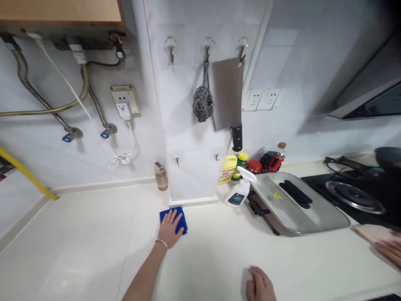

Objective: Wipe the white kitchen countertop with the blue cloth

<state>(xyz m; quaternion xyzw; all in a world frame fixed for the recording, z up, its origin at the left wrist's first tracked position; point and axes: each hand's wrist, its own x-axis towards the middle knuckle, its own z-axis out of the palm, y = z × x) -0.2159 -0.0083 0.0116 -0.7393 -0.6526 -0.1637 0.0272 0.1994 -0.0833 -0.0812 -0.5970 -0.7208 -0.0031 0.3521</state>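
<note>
My left hand (pixel 171 230) lies flat with fingers spread on a folded blue cloth (pixel 183 223), pressing it against the white countertop (pixel 206 259) near the foot of the wall pillar. A light bracelet circles that wrist. Low in the view, my right hand (pixel 260 285) rests on the countertop with its fingers curled in, and nothing shows in it. A white spray bottle (pixel 237 194) with a dark label stands upright beyond my two hands, beside the pillar. Left of the pillar stands a brownish translucent bottle (pixel 161 177).
A lidded electric pan (pixel 300 221) sits right of the spray bottle. Another person's hand (pixel 390 251) is on a pale cloth (pixel 369 232) at the right edge. A cleaver (pixel 227 94) and a steel scrubber (pixel 203 103) hang from hooks. A cooktop (pixel 328 173) lies beyond the pan.
</note>
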